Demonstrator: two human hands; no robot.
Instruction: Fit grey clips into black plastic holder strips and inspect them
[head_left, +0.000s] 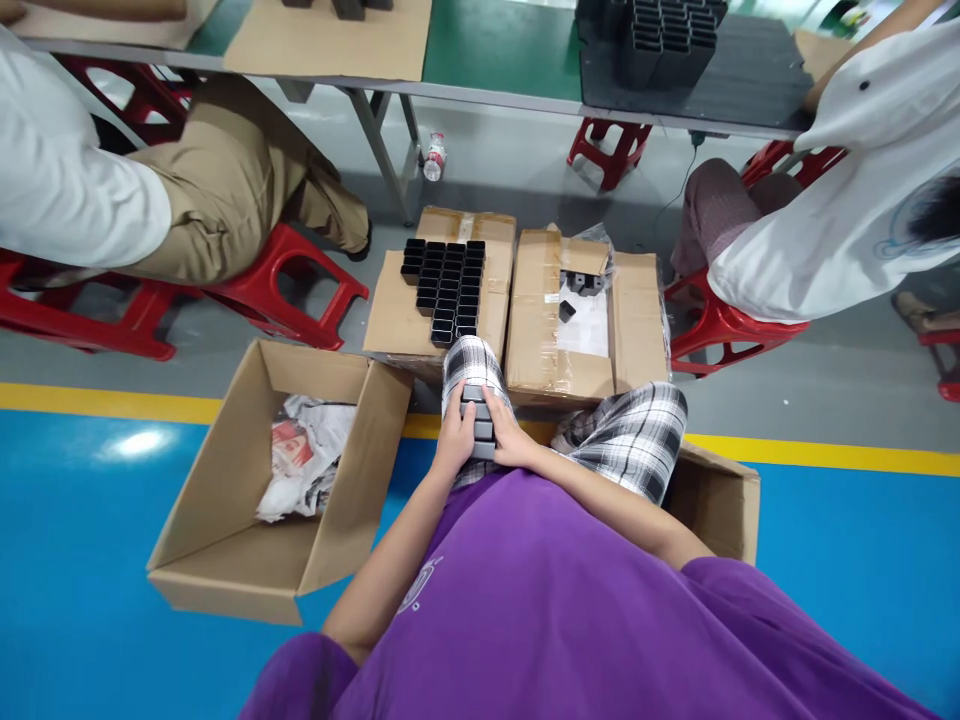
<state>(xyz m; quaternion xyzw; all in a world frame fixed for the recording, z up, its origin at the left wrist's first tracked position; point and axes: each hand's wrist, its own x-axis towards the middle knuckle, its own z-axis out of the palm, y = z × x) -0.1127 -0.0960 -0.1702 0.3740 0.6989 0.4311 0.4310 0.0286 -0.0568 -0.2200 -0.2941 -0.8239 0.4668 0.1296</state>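
Note:
A short row of dark grey rectangular blocks [481,431] rests on my lap over the plaid trousers. My left hand [454,432] presses along the row's left side, fingers pointing forward. On the opposite side my right hand [507,430] is closed against the same blocks, so the row sits squeezed between both palms. Just ahead, several black open-topped rectangular boxes [450,285] stand grouped on a closed carton [496,285]. Beside it, an opened carton [534,320] shows a few black pieces [585,283] and white lining inside.
An open carton [214,480] with crumpled paper [307,450] stands at left; another carton [739,500] is at my right. Co-workers sit on red stools [300,285] on both sides. A green-topped table [499,50] runs across the back, holding black boxes [667,45]. A bottle [434,157] stands beneath.

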